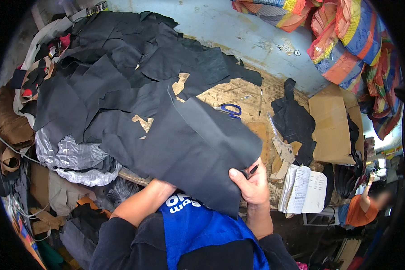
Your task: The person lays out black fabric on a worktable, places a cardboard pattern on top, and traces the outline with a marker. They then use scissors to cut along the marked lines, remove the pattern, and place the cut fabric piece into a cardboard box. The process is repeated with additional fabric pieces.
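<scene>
A large sheet of black leather-like material [198, 144] is lifted in front of me, over the near side of the table. My right hand [254, 186] is closed on its right edge, with the thumb on top. A slim dark object [253, 170] shows at the fingers of that hand; its kind is unclear. My left forearm [137, 202] reaches in under the sheet, which hides the left hand and its fingers. Beyond the sheet lie blue-handled scissors [231, 109] and a pen [260, 102] on the worn wooden table [220, 93].
Overlapping black pieces [121, 58] cover the table's left and far side. To the right are a cut black piece [294, 119], an open notebook [303, 189] and a cardboard box [330, 123]. Colourful woven sacks [346, 40] hang at upper right. Another person [364, 207] is further off, right.
</scene>
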